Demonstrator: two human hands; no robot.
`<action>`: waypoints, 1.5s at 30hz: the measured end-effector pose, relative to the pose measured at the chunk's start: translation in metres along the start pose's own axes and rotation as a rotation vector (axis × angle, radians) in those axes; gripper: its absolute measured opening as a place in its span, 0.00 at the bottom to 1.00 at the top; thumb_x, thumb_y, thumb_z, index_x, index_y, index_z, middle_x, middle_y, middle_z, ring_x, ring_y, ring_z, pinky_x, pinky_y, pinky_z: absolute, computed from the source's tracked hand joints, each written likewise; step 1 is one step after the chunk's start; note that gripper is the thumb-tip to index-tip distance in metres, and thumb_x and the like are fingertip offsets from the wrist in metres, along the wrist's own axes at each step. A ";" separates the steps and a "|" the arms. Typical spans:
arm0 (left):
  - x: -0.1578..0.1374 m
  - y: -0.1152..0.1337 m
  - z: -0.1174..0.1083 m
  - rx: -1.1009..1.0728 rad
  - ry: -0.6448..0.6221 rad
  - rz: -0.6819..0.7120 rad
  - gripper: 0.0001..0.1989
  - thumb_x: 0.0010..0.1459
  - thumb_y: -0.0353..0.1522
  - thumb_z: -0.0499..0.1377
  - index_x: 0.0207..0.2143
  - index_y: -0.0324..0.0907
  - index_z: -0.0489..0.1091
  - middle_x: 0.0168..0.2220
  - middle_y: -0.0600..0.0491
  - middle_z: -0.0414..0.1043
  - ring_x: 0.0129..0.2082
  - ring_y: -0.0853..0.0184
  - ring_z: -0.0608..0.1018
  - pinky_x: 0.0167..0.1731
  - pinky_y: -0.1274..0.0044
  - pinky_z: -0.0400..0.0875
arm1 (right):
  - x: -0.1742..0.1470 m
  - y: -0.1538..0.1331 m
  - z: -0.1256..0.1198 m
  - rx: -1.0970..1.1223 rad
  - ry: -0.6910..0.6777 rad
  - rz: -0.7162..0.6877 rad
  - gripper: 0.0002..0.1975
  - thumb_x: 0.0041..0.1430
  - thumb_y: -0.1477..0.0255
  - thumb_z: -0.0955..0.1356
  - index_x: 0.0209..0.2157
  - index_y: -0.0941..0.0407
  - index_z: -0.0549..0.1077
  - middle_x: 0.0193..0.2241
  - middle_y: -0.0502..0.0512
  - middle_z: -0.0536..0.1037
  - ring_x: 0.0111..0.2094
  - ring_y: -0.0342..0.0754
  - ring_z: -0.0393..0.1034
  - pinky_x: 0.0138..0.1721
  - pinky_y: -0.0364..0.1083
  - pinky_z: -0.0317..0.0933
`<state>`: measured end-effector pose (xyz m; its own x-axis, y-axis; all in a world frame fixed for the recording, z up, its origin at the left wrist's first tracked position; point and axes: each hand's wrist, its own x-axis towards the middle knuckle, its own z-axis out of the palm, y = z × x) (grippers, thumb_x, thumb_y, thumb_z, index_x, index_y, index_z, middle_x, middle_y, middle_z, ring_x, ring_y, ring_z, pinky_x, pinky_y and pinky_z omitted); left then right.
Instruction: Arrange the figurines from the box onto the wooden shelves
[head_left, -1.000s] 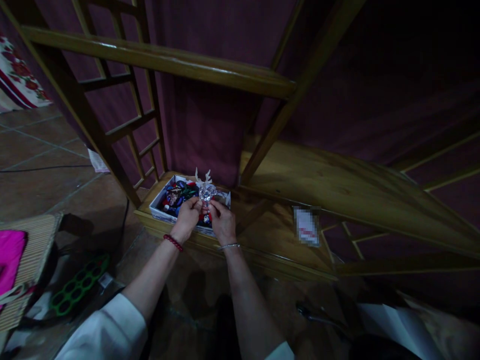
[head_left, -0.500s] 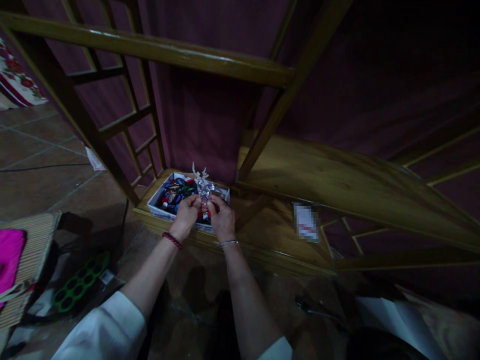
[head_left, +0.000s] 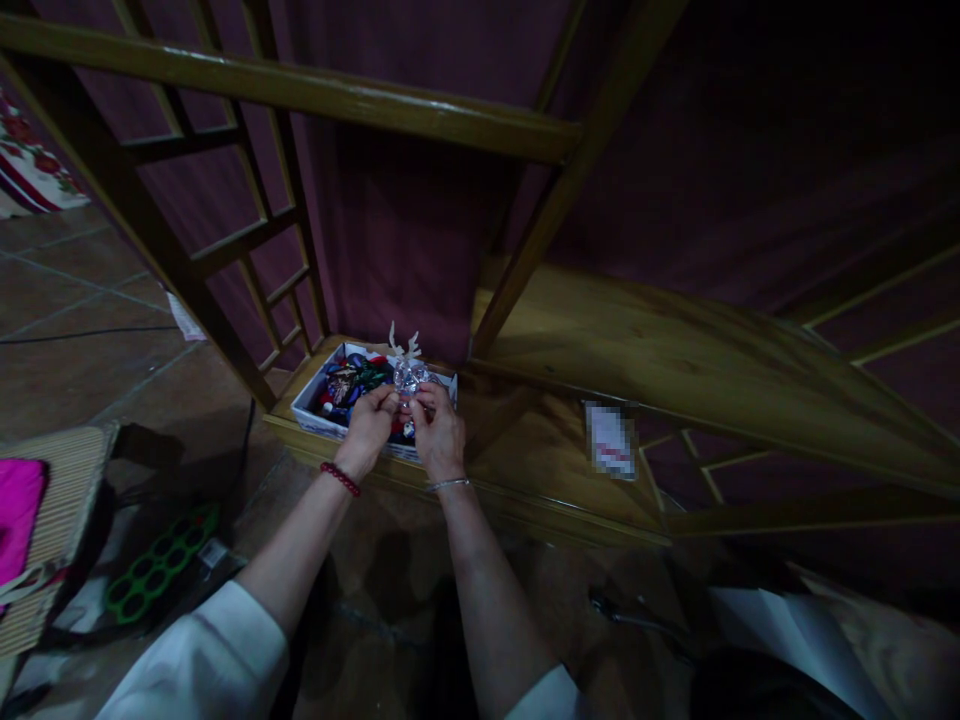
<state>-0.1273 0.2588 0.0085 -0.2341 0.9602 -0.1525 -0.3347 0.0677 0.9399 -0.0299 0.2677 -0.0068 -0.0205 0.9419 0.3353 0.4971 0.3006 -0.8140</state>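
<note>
Both forearms stretch toward twelve o'clock, left hand and right hand angled inward, each pinching the antlered ornament at its six o'clock end, above the three-o'clock half of the box

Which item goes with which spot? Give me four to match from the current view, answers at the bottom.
1. Antlered ornament
2. Open box
3. Red beaded bracelet
4. Pink item

A. On the ribbed surface, far left
B. Around the left wrist
C. Held between left hand and right hand
D. On the wooden ledge

Pairs: 1-C, 2-D, 3-B, 4-A
</note>
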 end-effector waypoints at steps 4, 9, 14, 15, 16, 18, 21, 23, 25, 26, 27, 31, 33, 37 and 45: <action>0.000 -0.001 0.000 -0.041 -0.007 -0.021 0.05 0.48 0.28 0.55 0.30 0.36 0.67 0.23 0.56 0.70 0.21 0.74 0.71 0.26 0.81 0.67 | 0.000 -0.002 0.000 0.054 0.030 0.032 0.16 0.53 0.71 0.63 0.46 0.55 0.61 0.35 0.52 0.75 0.34 0.45 0.71 0.37 0.44 0.64; 0.001 -0.001 -0.001 -0.026 -0.015 -0.035 0.07 0.48 0.28 0.55 0.32 0.36 0.67 0.24 0.56 0.70 0.21 0.74 0.72 0.26 0.80 0.67 | 0.000 0.000 0.002 0.083 0.020 0.035 0.21 0.53 0.72 0.63 0.50 0.55 0.58 0.35 0.52 0.75 0.33 0.45 0.71 0.37 0.44 0.64; 0.002 -0.004 -0.001 0.052 -0.020 -0.014 0.09 0.47 0.31 0.56 0.33 0.36 0.68 0.24 0.56 0.71 0.21 0.74 0.71 0.25 0.80 0.67 | 0.001 0.006 0.004 0.072 0.034 0.020 0.22 0.53 0.72 0.63 0.51 0.55 0.59 0.35 0.52 0.75 0.34 0.45 0.70 0.38 0.44 0.64; 0.003 -0.005 -0.002 0.084 -0.030 0.002 0.10 0.47 0.32 0.56 0.33 0.37 0.68 0.24 0.55 0.71 0.21 0.73 0.72 0.25 0.80 0.67 | 0.001 0.006 0.004 0.065 0.036 0.018 0.21 0.53 0.72 0.63 0.50 0.55 0.60 0.35 0.52 0.75 0.34 0.45 0.70 0.38 0.44 0.64; 0.003 -0.007 -0.003 0.126 -0.039 0.025 0.11 0.47 0.33 0.56 0.33 0.37 0.68 0.25 0.55 0.71 0.21 0.72 0.72 0.24 0.80 0.67 | 0.001 0.007 0.004 0.056 0.038 0.020 0.20 0.53 0.72 0.62 0.49 0.55 0.61 0.34 0.52 0.75 0.33 0.45 0.70 0.37 0.44 0.64; 0.005 -0.009 -0.006 0.230 -0.046 0.086 0.12 0.48 0.36 0.56 0.33 0.37 0.69 0.24 0.54 0.71 0.22 0.71 0.72 0.24 0.79 0.67 | 0.002 0.007 0.004 0.037 0.046 0.024 0.16 0.54 0.72 0.62 0.46 0.55 0.64 0.34 0.52 0.76 0.32 0.44 0.71 0.37 0.44 0.64; 0.004 -0.009 -0.007 0.377 -0.041 0.173 0.12 0.48 0.37 0.56 0.31 0.38 0.70 0.24 0.53 0.72 0.23 0.70 0.72 0.25 0.79 0.66 | 0.003 0.007 0.004 0.024 0.070 0.030 0.12 0.54 0.72 0.61 0.42 0.56 0.68 0.34 0.53 0.76 0.32 0.44 0.71 0.37 0.44 0.64; 0.003 -0.006 -0.006 0.446 -0.036 0.211 0.12 0.49 0.37 0.56 0.30 0.37 0.70 0.24 0.53 0.71 0.23 0.70 0.72 0.25 0.80 0.66 | 0.003 0.007 0.005 0.031 0.072 0.048 0.12 0.53 0.72 0.62 0.41 0.56 0.68 0.34 0.53 0.77 0.32 0.44 0.71 0.37 0.44 0.64; 0.000 -0.003 -0.004 0.501 -0.034 0.237 0.12 0.49 0.37 0.55 0.31 0.37 0.71 0.24 0.52 0.71 0.24 0.69 0.72 0.26 0.80 0.66 | 0.004 0.006 0.004 0.037 0.067 0.087 0.12 0.53 0.71 0.63 0.40 0.55 0.69 0.33 0.53 0.77 0.31 0.44 0.71 0.36 0.43 0.64; -0.001 -0.002 -0.003 0.520 -0.032 0.246 0.12 0.49 0.37 0.55 0.31 0.37 0.71 0.25 0.52 0.71 0.24 0.69 0.72 0.26 0.80 0.65 | 0.004 0.005 0.003 0.038 0.063 0.106 0.12 0.53 0.71 0.63 0.40 0.55 0.69 0.32 0.53 0.77 0.31 0.44 0.71 0.36 0.43 0.63; -0.002 -0.001 -0.001 0.530 -0.034 0.254 0.13 0.50 0.38 0.55 0.32 0.37 0.70 0.25 0.52 0.71 0.25 0.69 0.71 0.26 0.80 0.65 | 0.004 0.005 0.001 0.035 0.065 0.123 0.11 0.53 0.71 0.63 0.39 0.55 0.70 0.32 0.52 0.77 0.31 0.45 0.71 0.36 0.43 0.63; -0.006 0.002 0.003 0.485 -0.095 0.285 0.14 0.50 0.39 0.56 0.32 0.37 0.70 0.26 0.52 0.71 0.26 0.69 0.71 0.27 0.80 0.64 | 0.005 0.002 -0.004 0.002 0.077 0.162 0.10 0.53 0.70 0.62 0.38 0.53 0.71 0.32 0.51 0.77 0.31 0.44 0.70 0.35 0.43 0.62; -0.007 0.004 0.004 0.474 -0.139 0.294 0.15 0.51 0.39 0.54 0.33 0.37 0.70 0.27 0.52 0.71 0.26 0.70 0.71 0.27 0.80 0.64 | 0.005 0.001 -0.006 0.008 0.081 0.174 0.10 0.54 0.69 0.62 0.38 0.53 0.71 0.32 0.51 0.77 0.31 0.44 0.70 0.35 0.43 0.62; -0.007 0.005 0.002 0.524 -0.152 0.296 0.15 0.54 0.38 0.51 0.36 0.36 0.70 0.28 0.52 0.71 0.26 0.70 0.70 0.27 0.80 0.64 | 0.006 0.002 -0.007 0.050 0.092 0.175 0.10 0.53 0.70 0.62 0.38 0.52 0.71 0.34 0.50 0.77 0.33 0.44 0.70 0.36 0.43 0.62; 0.002 -0.004 -0.005 0.586 0.028 0.350 0.12 0.52 0.32 0.53 0.37 0.38 0.71 0.33 0.49 0.71 0.31 0.68 0.72 0.34 0.77 0.66 | 0.005 0.003 -0.007 0.062 0.108 0.196 0.12 0.53 0.71 0.61 0.39 0.54 0.70 0.34 0.52 0.76 0.34 0.45 0.70 0.38 0.44 0.62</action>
<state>-0.1311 0.2593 0.0030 -0.2648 0.9455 0.1897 0.3123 -0.1021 0.9445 -0.0229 0.2726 -0.0042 0.1660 0.9626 0.2142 0.4285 0.1252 -0.8948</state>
